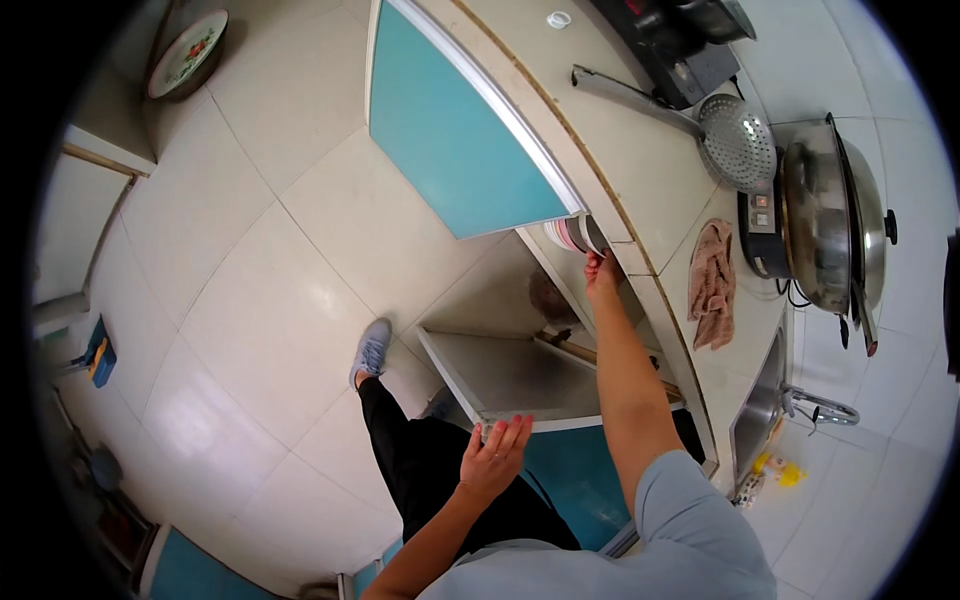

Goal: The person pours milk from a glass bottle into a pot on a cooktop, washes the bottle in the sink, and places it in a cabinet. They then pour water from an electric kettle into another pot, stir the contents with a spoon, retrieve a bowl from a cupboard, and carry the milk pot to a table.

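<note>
**Right hand at the dishes, left hand by a door**

The right hand point(600, 272) reaches into the cupboard under the surface point(640, 180). Its fingers are bent and narrow at the edge of the stacked dishes point(567, 235) — I cannot tell if they grip 1. The dishes sit inside the cupboard, near the low corner of the blue door point(460, 120), which hangs open.

The left hand point(495, 458) is open, with its fingers out, at the edge of the 2nd open door point(525, 375). It holds nothing I can see.

Up on the surface, a pink cloth point(712, 285) lies between the sink point(758, 400) and a big silver pot point(822, 220) — a ladle with holes point(738, 143) is near the pot.
</note>
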Action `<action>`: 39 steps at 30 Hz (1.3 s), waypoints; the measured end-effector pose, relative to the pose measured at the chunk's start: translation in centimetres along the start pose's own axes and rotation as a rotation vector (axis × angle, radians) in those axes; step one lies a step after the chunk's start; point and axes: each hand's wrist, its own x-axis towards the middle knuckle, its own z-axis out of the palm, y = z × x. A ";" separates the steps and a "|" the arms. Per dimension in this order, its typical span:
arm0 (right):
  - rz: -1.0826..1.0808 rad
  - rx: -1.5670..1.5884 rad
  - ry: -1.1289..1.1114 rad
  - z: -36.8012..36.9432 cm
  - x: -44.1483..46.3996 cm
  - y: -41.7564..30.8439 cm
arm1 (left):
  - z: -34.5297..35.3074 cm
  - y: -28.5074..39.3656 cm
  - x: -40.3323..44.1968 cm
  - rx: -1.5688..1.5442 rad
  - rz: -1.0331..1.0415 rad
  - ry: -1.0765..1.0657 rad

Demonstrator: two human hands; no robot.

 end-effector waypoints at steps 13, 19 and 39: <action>-0.002 -0.289 -0.311 -5.8 -25.4 -3.7 | -7.4 0.0 3.4 -0.177 0.007 -0.394; -0.274 -0.273 -0.401 -11.1 -30.4 -9.7 | -10.1 -0.7 2.7 -0.053 0.262 -0.521; 0.046 0.282 -0.148 -18.9 -26.7 -15.8 | -6.8 0.3 17.4 0.233 0.202 -0.653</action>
